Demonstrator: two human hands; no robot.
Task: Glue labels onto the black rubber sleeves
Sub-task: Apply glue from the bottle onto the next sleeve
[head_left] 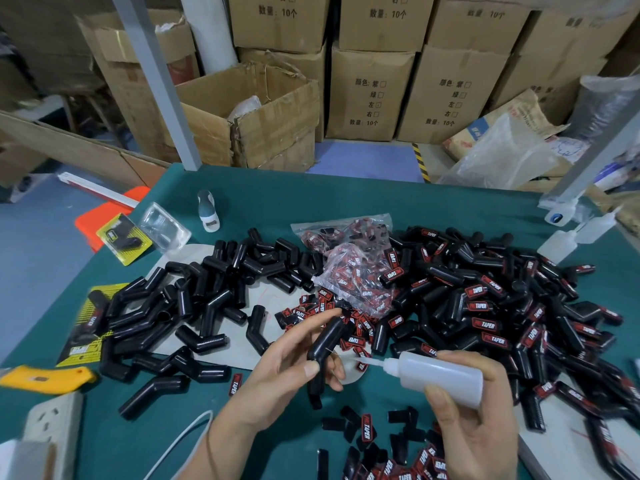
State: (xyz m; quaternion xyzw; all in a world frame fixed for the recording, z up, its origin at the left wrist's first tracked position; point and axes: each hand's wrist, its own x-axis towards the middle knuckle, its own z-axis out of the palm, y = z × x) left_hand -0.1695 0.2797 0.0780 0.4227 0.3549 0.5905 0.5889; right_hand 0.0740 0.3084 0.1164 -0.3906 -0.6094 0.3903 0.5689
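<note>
A bent black rubber sleeve is held above the near middle of the green table, its upper end pointing far and right, its lower end pointing down toward the near edge. It is gripped by the left hand, the thumb pressed on its near side and the fingers curled behind it, while the index finger is stretched out along its upper part. A translucent glue bottle is held just right of the sleeve by the right hand, with the thumb laid over the bottle's near side and the fingers wrapped round its far side. The bottle's thin nozzle is pointed left at the sleeve's bend; whether the tip touches the rubber cannot be told.

Loose red-and-black labels are scattered on the table near the hands, and more are spilled from a clear plastic bag lying just beyond the held sleeve. A heap of unlabelled sleeves is spread to the left, over a pale sheet. A larger heap of labelled sleeves is piled to the right. Two further squeeze bottles are laid at the far right of the table. A yellow utility knife and a white power strip are seen at the near left. Stacked cardboard boxes are ranged on the floor beyond the table.
</note>
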